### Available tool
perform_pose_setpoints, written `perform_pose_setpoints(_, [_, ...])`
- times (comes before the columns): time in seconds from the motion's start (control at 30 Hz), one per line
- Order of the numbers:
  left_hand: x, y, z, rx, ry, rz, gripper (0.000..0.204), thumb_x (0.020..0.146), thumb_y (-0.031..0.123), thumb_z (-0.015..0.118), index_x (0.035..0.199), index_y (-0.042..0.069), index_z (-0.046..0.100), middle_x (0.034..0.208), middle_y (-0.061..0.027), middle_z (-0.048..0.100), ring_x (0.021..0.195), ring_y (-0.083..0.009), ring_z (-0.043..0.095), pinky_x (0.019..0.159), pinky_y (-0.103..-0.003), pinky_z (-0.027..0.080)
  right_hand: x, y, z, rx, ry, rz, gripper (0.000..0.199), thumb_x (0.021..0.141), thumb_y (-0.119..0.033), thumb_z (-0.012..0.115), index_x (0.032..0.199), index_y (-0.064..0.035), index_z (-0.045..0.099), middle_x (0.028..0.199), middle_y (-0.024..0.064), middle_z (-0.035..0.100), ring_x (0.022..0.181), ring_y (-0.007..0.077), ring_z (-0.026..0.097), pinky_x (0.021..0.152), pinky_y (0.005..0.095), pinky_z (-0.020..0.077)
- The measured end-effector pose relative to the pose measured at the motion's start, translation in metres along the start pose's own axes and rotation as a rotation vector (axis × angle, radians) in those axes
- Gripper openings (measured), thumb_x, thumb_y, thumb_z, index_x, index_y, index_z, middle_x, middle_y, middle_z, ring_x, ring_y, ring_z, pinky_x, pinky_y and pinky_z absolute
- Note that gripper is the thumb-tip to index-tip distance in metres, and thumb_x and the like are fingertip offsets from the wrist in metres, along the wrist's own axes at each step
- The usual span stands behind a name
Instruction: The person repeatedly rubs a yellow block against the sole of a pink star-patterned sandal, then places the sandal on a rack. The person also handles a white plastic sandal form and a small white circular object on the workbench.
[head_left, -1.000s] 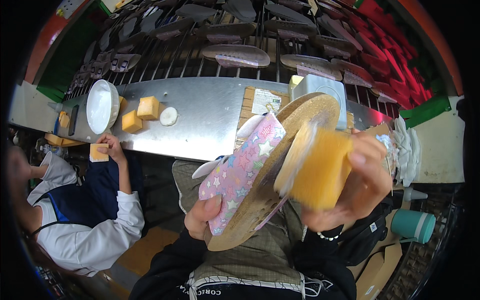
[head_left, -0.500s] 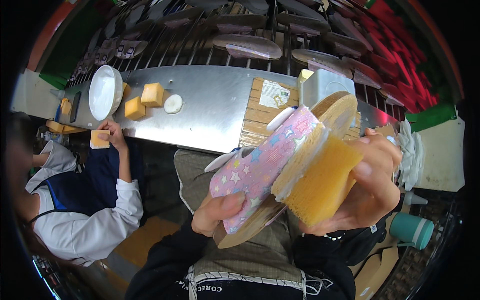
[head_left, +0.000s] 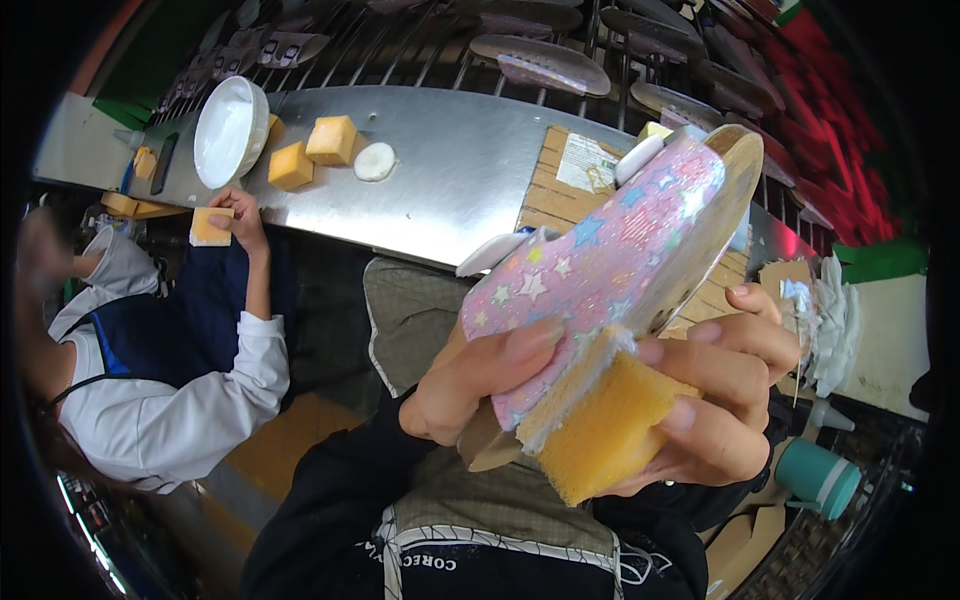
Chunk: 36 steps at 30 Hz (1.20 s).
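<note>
I have a pink star-patterned sandal (head_left: 610,260) held up close in front of me, tilted with its tan sole turned to the right. My left hand (head_left: 480,385) grips its lower end, thumb pressed flat across the pink strap and the other fingers curled behind where I cannot see them. My right hand (head_left: 725,395) holds a yellow sponge (head_left: 600,425), fingers (head_left: 700,415) wrapped over its top and pressing it against the sandal's lower edge. Beyond it runs a steel table (head_left: 450,180) carrying a white bowl (head_left: 228,130), two more yellow sponge blocks (head_left: 312,152) and a small white disc (head_left: 375,161). On my left a person in a white sleeve (head_left: 200,400) holds another sponge (head_left: 211,225) at the table's edge. A teal cup (head_left: 818,478) sits low on my right.
</note>
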<state>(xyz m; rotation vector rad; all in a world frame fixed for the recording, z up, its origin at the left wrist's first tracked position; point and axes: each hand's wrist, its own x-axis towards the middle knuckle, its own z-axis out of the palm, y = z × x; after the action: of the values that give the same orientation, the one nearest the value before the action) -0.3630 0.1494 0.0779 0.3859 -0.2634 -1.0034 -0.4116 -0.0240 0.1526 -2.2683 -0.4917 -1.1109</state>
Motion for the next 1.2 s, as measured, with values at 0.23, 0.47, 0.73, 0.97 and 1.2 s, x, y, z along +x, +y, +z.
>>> perform_pose_setpoints(0.23, [0.017,0.000,0.001,0.014,-0.010,0.029,0.071,0.100,0.051,0.044,0.150,0.003,0.033,0.145,-0.0152,0.049,0.131,-0.0275,0.050,0.111,-0.044,0.038,-0.008,-0.011,0.009,0.088,0.036,0.010,0.036,0.085,-0.053,0.070,0.104,-0.0269,0.054,0.082,-0.0065,0.066,0.086,0.0163,0.047,0.089,0.0448,0.0388])
perform_pose_setpoints(0.47, [0.009,0.018,0.022,0.129,0.164,0.228,0.071,0.101,0.052,0.042,0.151,0.003,0.032,0.145,-0.0145,0.048,0.131,-0.0267,0.050,0.112,-0.043,0.038,-0.002,-0.004,0.002,0.325,-0.059,0.041,0.021,0.091,-0.046,0.063,0.099,-0.0271,0.058,0.079,-0.0098,0.065,0.083,0.0147,0.046,0.089,0.0430,0.0382])
perform_pose_setpoints(0.73, [0.016,0.020,0.036,0.205,0.330,0.527,0.070,0.103,0.054,0.039,0.151,0.003,0.031,0.146,-0.0136,0.047,0.132,-0.0258,0.049,0.112,-0.043,0.037,0.008,0.000,0.002,0.227,-0.220,-0.109,0.063,0.074,-0.073,0.067,0.098,-0.0142,0.066,0.074,0.0036,0.054,0.077,0.0219,0.046,0.084,0.0488,0.0374])
perform_pose_setpoints(0.97, [0.016,0.028,0.037,0.006,-0.065,0.679,0.066,0.102,0.057,0.035,0.147,0.008,0.039,0.142,-0.0084,0.052,0.126,-0.0231,0.053,0.107,-0.041,0.041,0.005,0.012,0.013,0.100,0.034,0.066,0.072,0.073,-0.054,0.079,0.116,-0.0053,0.049,0.088,0.0103,0.057,0.080,0.0222,0.048,0.076,0.0389,0.0383])
perform_pose_setpoints(1.2, [0.018,0.019,0.028,0.122,0.060,0.839,0.067,0.101,0.060,0.036,0.147,0.011,0.038,0.143,-0.0073,0.049,0.127,-0.0223,0.051,0.107,-0.042,0.041,-0.024,-0.019,0.050,0.282,0.364,0.257,0.067,0.066,-0.057,0.086,0.104,-0.0116,0.056,0.083,0.0050,0.060,0.070,0.0187,0.047,0.069,0.0362,0.0373])
